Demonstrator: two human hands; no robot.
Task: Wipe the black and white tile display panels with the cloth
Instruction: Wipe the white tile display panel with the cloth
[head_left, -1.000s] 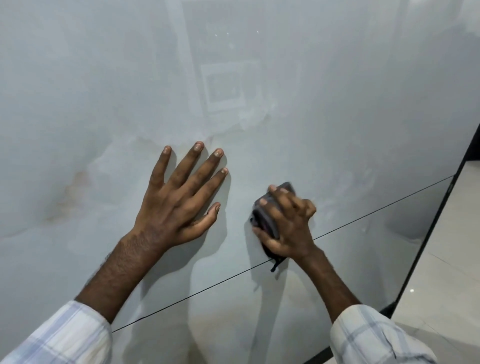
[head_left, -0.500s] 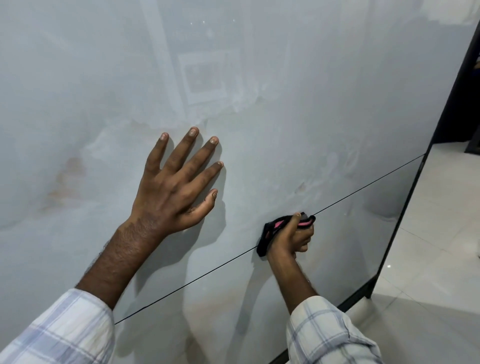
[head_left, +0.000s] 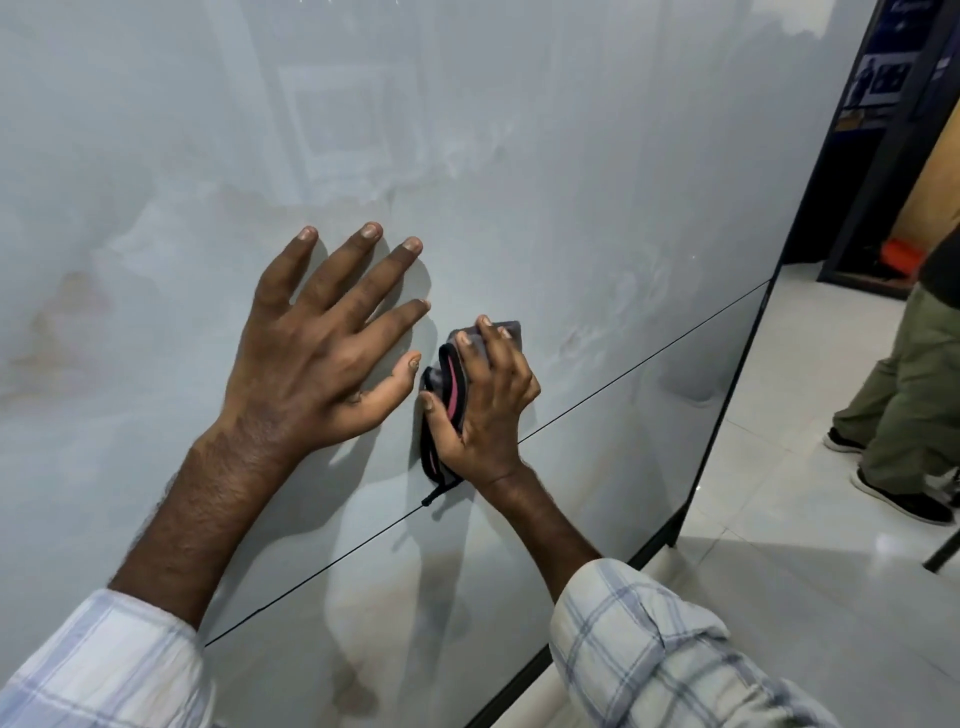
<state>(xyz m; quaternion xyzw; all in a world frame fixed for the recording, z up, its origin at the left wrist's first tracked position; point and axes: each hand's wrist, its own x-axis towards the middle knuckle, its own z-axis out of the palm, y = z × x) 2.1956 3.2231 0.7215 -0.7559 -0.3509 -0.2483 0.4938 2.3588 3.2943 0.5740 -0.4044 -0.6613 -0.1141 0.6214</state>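
Left hand (head_left: 322, 358): arm reaches up and forward from the lower left, palm flat against the white tile panel (head_left: 571, 156). The four fingers are straight and fanned wide, the thumb out to the right. It holds nothing.

Right hand (head_left: 488, 410): forearm rises from the lower right, wrist bent towards the panel. The fingers curl over the top of the cloth (head_left: 445, 387) and the thumb hooks its left edge, pressing it against the tile.

Cloth: dark grey, folded, with black edging and a pink stripe. It lies on the panel just right of the left thumb and just above the joint line (head_left: 649, 358); a short black cord hangs from its lower end.

White tile panel: glossy, upright, with faint cloudy veining and a tan mark at the left. A thin dark joint line runs across it at a slant; a black frame (head_left: 727, 415) borders its right edge.

Sleeves (head_left: 665, 660): pale, with a blue check, on both arms.

Floor (head_left: 779, 545): glossy white tiles.

Second person, right edge: olive trousers (head_left: 914, 389), dark shoes (head_left: 904, 499).

Orange object (head_left: 901, 260): beyond the frame, too blurred to identify.

Writing: a dark blue poster (head_left: 883, 78) at the top right, print not legible.
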